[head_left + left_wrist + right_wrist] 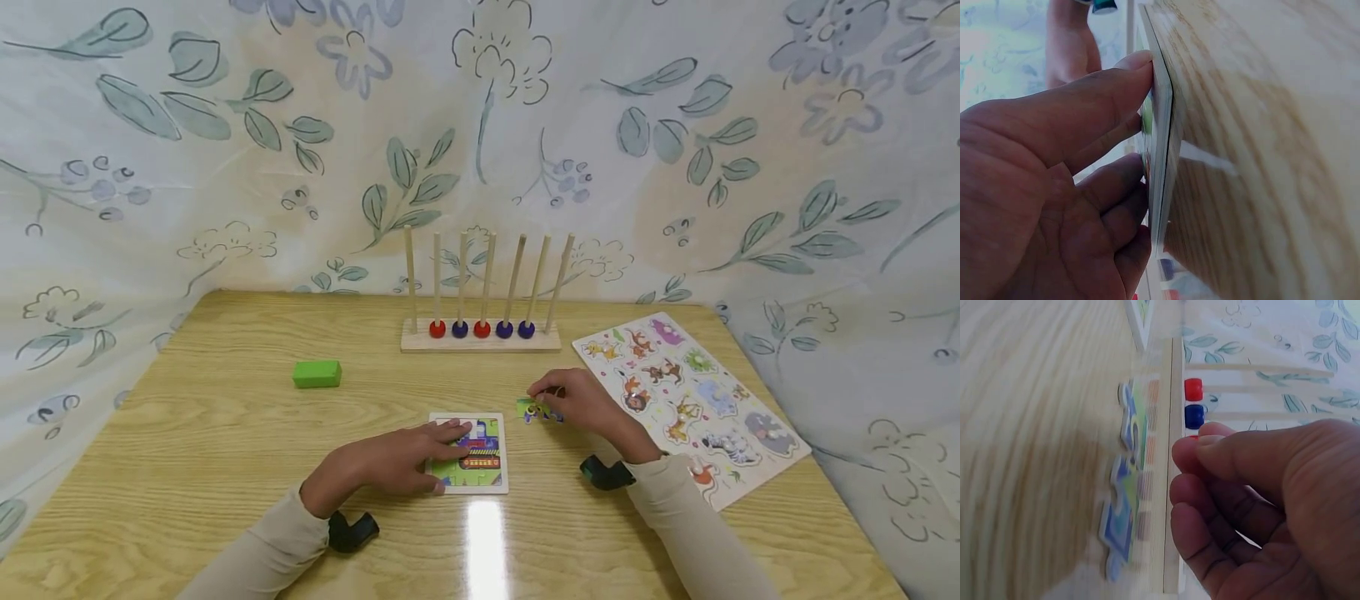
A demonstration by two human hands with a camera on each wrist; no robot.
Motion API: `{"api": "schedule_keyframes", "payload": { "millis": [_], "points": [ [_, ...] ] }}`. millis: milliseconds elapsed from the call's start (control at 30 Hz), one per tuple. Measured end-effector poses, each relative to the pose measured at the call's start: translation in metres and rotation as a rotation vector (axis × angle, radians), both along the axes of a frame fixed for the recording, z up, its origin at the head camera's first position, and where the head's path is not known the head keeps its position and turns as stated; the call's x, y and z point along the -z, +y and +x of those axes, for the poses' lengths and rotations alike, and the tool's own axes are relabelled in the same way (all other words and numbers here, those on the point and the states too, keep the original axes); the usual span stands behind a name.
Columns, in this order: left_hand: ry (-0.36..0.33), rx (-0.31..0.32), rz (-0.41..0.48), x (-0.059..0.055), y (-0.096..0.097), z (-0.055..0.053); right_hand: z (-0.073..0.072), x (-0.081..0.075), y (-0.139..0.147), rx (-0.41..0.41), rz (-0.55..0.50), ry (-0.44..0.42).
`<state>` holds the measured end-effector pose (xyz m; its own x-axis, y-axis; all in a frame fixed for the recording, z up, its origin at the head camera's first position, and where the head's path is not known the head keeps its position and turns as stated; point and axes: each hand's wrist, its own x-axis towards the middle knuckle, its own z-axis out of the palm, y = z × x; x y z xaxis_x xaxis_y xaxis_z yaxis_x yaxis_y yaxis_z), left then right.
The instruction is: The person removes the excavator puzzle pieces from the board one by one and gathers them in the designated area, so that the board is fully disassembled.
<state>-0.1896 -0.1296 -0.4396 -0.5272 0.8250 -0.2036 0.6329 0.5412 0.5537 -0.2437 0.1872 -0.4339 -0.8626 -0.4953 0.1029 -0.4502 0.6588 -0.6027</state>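
A square jigsaw puzzle [482, 477] in a white frame lies on the table, showing a colourful vehicle picture. My left hand [405, 458] rests on its left part with the fingers spread; in the left wrist view the thumb [1110, 87] touches the puzzle's edge. To the right of the puzzle lie loose jigsaw pieces [527, 411], partly hidden by my right hand [588, 406]. In the right wrist view the pieces [1124, 515] lie on the table beside that hand. Its fingers are curled, thumb tip against the index finger, and nothing shows between them.
A wooden peg rack [480, 342] with red and blue beads stands at the back. A green block [317, 374] lies at the left. An animal peg puzzle board [660, 367] lies at the right, beside my right forearm. Behind the table hangs a floral cloth [480, 150].
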Motion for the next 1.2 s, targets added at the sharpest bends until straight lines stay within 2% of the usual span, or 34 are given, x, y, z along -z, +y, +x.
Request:
{"api": "schedule_keyframes", "payload": {
  "millis": [233,467,767,1200],
  "points": [
    [0.001,-0.022,-0.009,0.001,0.003,0.004,0.003,-0.002,-0.011,-0.076,-0.023,-0.030],
    [0.003,-0.009,0.005,0.005,0.005,0.009,0.009,-0.002,-0.023,-0.172,-0.016,-0.047],
    [0.016,-0.013,0.010,0.009,0.008,0.014,0.013,0.006,-0.033,-0.218,-0.034,-0.059],
    [0.028,-0.030,-0.001,0.010,0.013,0.024,0.027,0.014,-0.046,-0.306,-0.069,-0.135]
  ]
}}
